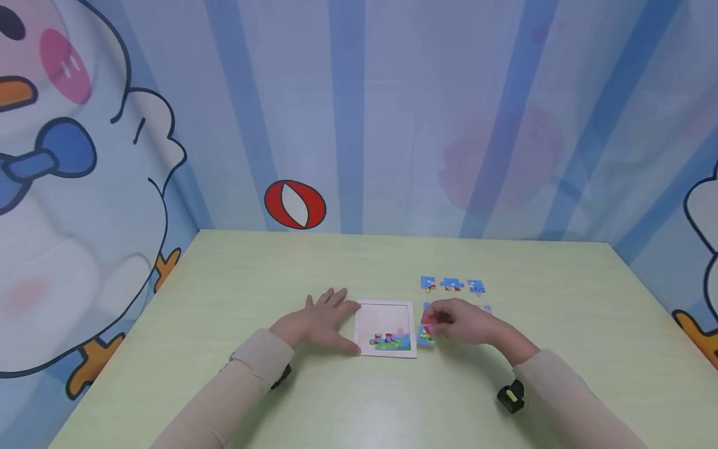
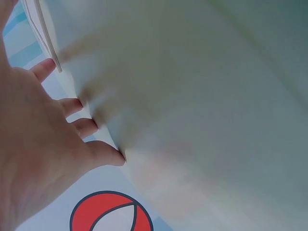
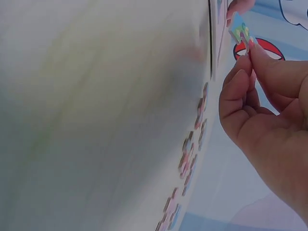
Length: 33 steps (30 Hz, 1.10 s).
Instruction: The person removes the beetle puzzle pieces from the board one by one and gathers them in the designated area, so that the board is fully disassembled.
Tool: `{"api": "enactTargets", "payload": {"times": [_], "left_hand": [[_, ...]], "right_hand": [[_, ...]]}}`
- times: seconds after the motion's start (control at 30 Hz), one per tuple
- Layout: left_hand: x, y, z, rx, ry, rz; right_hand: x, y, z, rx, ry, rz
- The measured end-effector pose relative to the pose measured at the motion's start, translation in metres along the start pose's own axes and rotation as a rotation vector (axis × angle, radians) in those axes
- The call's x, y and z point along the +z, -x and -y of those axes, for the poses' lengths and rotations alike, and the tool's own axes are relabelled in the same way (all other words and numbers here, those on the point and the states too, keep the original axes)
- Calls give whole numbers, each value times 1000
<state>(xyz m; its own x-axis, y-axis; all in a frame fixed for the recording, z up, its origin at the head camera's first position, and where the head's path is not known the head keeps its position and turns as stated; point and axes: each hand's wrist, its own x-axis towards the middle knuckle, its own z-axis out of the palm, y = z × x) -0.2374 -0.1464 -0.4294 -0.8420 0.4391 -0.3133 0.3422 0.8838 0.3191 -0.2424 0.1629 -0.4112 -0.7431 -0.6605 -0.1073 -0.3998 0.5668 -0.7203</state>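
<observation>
A square white puzzle tray lies on the table, with joined pieces along its lower right inside. My left hand is spread flat at the tray's left side, thumb and forefinger touching its frame; in the left wrist view the fingers are extended, tips on the tabletop. Just right of the tray, my right hand pinches a puzzle piece between thumb and fingertips. The right wrist view shows this blue and green puzzle piece raised off the table.
Loose puzzle pieces lie in a row behind my right hand, and more are partly hidden by it. The pale green table ends at a printed cloth backdrop.
</observation>
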Motion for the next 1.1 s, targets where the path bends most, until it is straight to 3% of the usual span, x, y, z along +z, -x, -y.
{"api": "enactTargets", "payload": {"times": [0.47,1.1], "left_hand": [[1,-1,1,3,-1,-1],[0,1,-1,-3,0,0]], "right_hand": [[5,6,-12,78,56,-32],[10,3,-11,82,175,-59]]}}
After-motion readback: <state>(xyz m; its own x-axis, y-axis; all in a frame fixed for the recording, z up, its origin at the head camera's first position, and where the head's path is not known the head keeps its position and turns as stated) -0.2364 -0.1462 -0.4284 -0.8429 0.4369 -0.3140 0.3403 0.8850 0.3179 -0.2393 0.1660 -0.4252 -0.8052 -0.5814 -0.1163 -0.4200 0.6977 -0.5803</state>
